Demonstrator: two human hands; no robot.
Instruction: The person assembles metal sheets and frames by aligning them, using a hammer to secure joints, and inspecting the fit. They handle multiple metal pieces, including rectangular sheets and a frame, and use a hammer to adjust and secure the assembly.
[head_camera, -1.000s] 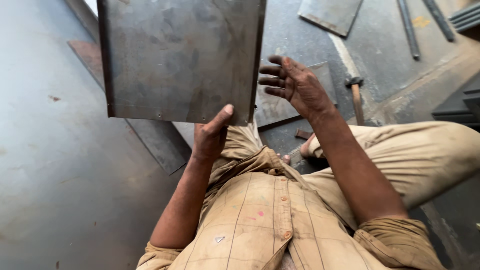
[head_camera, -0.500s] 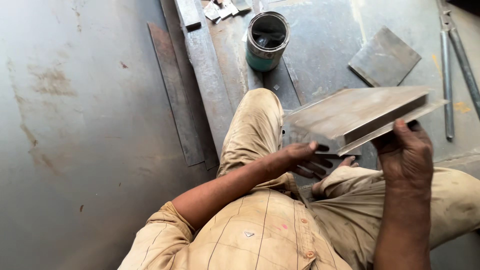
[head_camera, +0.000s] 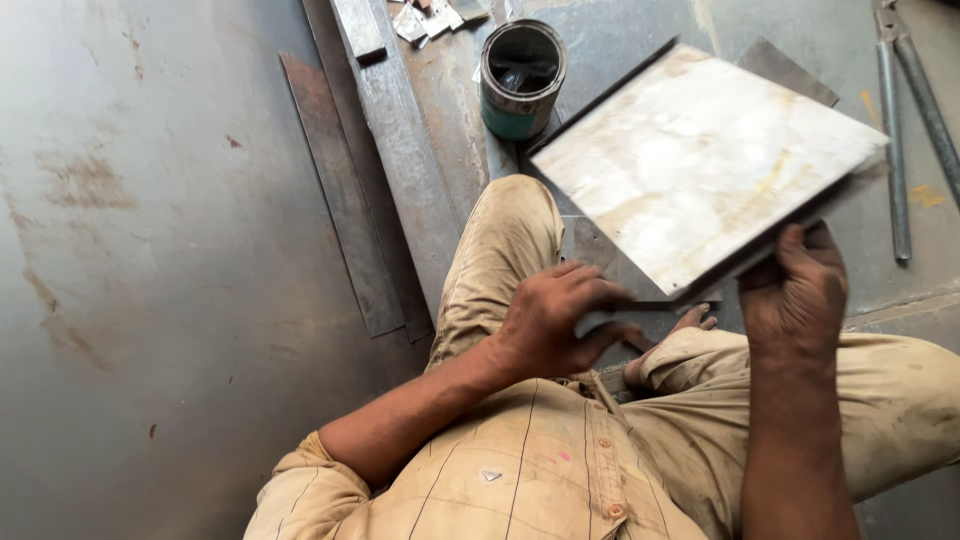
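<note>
Right hand (head_camera: 795, 290) grips the near edge of a square metal plate (head_camera: 700, 150), held tilted above the lap. Left hand (head_camera: 555, 320) clasps the plate's lower left corner. A tin can (head_camera: 520, 85) stands just beyond, beside long steel strips (head_camera: 345, 200) on the floor.

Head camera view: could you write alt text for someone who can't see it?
A seated person tilts a square metal plate in the right hand, the left hand at its lower edge. An open tin can and metal strips lie on the floor ahead.
</note>
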